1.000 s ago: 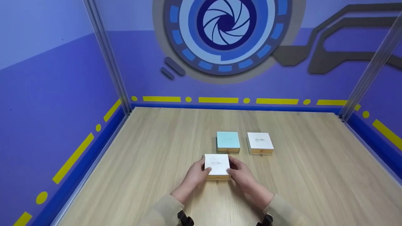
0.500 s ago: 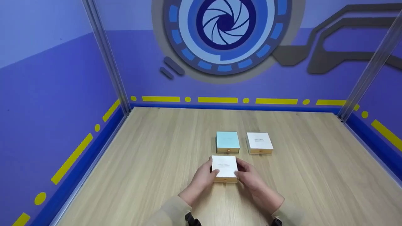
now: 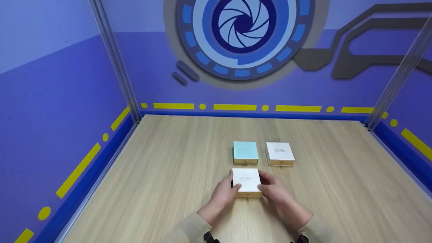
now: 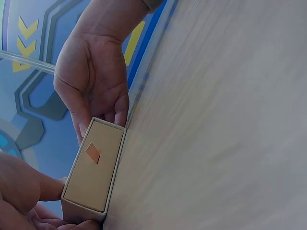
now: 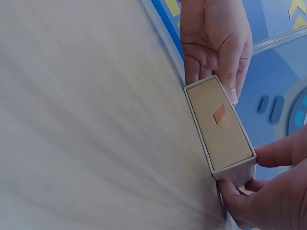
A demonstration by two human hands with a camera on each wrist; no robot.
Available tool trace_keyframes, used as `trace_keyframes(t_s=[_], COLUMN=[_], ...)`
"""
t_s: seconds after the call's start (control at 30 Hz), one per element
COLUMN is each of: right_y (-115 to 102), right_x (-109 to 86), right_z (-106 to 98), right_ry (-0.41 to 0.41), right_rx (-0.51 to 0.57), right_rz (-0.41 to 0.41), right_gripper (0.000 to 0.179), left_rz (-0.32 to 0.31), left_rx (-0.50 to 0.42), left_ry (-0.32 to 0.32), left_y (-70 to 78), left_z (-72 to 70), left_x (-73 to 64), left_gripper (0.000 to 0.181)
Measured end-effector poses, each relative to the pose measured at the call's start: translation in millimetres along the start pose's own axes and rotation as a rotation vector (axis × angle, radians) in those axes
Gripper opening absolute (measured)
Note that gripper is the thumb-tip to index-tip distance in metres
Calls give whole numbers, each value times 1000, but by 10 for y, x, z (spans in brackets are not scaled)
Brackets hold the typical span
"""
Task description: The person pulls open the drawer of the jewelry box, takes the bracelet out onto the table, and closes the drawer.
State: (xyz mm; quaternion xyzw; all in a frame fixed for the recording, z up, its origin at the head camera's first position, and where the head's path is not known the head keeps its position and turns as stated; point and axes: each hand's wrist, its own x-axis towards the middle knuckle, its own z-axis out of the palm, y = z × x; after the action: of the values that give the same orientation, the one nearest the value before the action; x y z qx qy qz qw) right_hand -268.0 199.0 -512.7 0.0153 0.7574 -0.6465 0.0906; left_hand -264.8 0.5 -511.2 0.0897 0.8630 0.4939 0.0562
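Between both hands is a small white drawer box (image 3: pixel 246 179) with faint print on its lid and a tan drawer front. My left hand (image 3: pixel 224 190) grips its left side, the thumb at the lid's front corner. On the opposite side my right hand (image 3: pixel 276 189) holds it in the same manner. In the left wrist view the drawer front (image 4: pixel 93 177) is flush in its sleeve, with an orange pull tab (image 4: pixel 93 153). Just behind the held box lies a light-blue drawer box (image 3: pixel 245 151). Another white drawer box (image 3: pixel 280 152) sits to the right of the blue one.
A wooden table (image 3: pixel 175 162) carries the boxes. Blue panels with yellow marks (image 3: pixel 235 107) stand at its back and sides. Metal posts (image 3: pixel 116 64) rise at the rear corners.
Both hands have moved to the right and slightly nearer with the held white box, which now lies in front of the light-blue box. The other two boxes have stayed in place.
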Motion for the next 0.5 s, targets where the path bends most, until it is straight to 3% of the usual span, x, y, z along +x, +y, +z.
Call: trace_keyframes(t_s=[0.5], right_y=[14], right_x=[-8], right_z=[-45], right_ry=[-38], right_rx=[-3], right_rz=[-6], right_gripper=[61], left_rz=[-31], left_rx=[-15], left_ry=[-8], left_y=[8], left_z=[-17], left_x=[27], left_gripper=[68])
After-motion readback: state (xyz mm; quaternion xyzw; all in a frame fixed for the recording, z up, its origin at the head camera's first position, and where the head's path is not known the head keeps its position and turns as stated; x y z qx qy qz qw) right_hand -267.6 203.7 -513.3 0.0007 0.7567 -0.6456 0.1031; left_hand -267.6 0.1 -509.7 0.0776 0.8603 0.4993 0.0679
